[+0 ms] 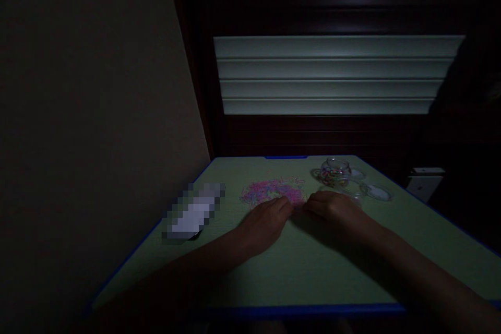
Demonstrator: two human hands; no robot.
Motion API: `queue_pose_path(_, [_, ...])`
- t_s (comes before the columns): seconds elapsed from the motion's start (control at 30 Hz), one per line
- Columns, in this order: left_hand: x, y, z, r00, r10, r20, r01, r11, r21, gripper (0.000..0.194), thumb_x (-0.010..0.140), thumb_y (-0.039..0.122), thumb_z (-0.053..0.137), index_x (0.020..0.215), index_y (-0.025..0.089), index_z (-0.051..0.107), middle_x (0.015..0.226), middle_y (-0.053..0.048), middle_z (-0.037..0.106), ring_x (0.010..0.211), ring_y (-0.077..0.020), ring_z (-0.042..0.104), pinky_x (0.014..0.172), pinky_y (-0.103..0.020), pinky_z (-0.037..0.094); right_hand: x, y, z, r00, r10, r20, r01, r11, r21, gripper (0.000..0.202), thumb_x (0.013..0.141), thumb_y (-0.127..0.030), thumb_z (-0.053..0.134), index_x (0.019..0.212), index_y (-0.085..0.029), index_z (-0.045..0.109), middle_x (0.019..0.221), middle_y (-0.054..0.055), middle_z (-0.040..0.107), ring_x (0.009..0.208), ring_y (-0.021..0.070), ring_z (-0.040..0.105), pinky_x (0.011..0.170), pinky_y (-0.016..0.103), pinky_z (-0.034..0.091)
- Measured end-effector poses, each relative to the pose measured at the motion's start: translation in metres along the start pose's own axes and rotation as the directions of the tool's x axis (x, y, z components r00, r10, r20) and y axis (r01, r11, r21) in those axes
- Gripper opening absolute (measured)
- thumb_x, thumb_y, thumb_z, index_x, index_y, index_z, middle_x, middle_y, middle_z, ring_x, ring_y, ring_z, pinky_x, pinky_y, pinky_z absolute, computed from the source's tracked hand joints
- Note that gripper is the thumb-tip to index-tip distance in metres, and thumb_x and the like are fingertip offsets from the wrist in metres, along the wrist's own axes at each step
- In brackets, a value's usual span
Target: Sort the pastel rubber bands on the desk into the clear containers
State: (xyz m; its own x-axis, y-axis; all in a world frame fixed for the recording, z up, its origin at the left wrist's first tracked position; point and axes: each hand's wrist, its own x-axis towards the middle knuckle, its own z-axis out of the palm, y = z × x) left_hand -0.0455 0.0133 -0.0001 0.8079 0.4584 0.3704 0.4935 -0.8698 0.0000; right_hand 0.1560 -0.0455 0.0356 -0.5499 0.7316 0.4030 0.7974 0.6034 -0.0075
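Observation:
A loose, spread-out pile of tiny pink, purple and blue pieces (258,191), which look like small rubber bands, lies on the pale green table. My left hand (268,222) rests at the near edge of the pile, its fingers bent and pressed together. Just to its right is my right hand (332,207), also closed, with the fingertips pointing toward the left hand. A small gap separates the two hands. Dim light and the fingers themselves hide whatever is pinched in either one.
A clear round jar (340,167) with colourful bits inside stands at the back right. Beside it are a clear container (351,186) and a clear lid (379,192). A blurred-out flat object (193,214) lies left. The table (305,276) has a blue edge; a wall (97,115) adjoins it.

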Motion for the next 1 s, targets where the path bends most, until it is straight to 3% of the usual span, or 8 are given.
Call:
queue_pose_path(0.5, [0.0004, -0.0005, 0.0001, 1.0, 0.005, 0.004, -0.005, 0.999, -0.038, 0.017, 0.096, 0.017, 0.034, 0.101, 0.017, 0.05, 0.093, -0.002, 0.055, 0.084, -0.0156, 0.054, 0.078, -0.028, 0.045, 0.0001, -0.0021, 0.0006, 0.999, 0.014, 0.028, -0.015, 1.0, 0.027, 0.021, 0.089, -0.021, 0.047, 0.093, -0.019, 0.068, 0.083, 0.005, 0.064, 0.073, 0.0127, 0.056, 0.065, 0.024, 0.038])
queue_pose_path(1.0, [0.0001, 0.0001, -0.0016, 1.0, 0.021, 0.011, -0.022, 1.0, 0.017, 0.02, 0.096, 0.016, 0.031, 0.091, 0.016, 0.051, 0.088, -0.003, 0.055, 0.079, -0.0147, 0.053, 0.072, -0.027, 0.045, -0.0012, 0.0029, -0.0033, 0.997, 0.081, -0.01, -0.081, 0.997, -0.017, 0.021, 0.089, -0.02, 0.046, 0.083, -0.016, 0.066, 0.078, 0.006, 0.061, 0.069, 0.012, 0.053, 0.063, 0.023, 0.035])
